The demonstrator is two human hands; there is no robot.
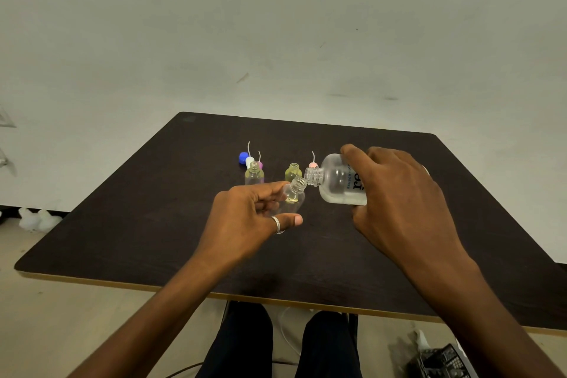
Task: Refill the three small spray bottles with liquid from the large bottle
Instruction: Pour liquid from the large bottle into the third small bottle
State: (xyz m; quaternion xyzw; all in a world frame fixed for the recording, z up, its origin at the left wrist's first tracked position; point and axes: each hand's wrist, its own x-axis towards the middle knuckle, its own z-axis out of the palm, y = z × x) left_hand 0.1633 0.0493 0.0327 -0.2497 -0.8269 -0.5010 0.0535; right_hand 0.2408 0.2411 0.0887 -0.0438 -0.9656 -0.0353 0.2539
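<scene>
Two hands grip: left hand (245, 215) tilts small bottle (293, 198); right hand (395, 193) clasps large bottle (337, 182); pour slowly, mouths aligned.

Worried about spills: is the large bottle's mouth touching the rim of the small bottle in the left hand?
Cannot tell. In the head view the large bottle and small bottle overlap at their mouths, hiding any gap.

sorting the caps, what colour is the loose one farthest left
The cap is blue, best seen in the head view.

Pale bottle (254, 175), yellow bottle (293, 172) and caps (245, 159) crowd the table's (138, 233) far middle; its left lies open.
</scene>
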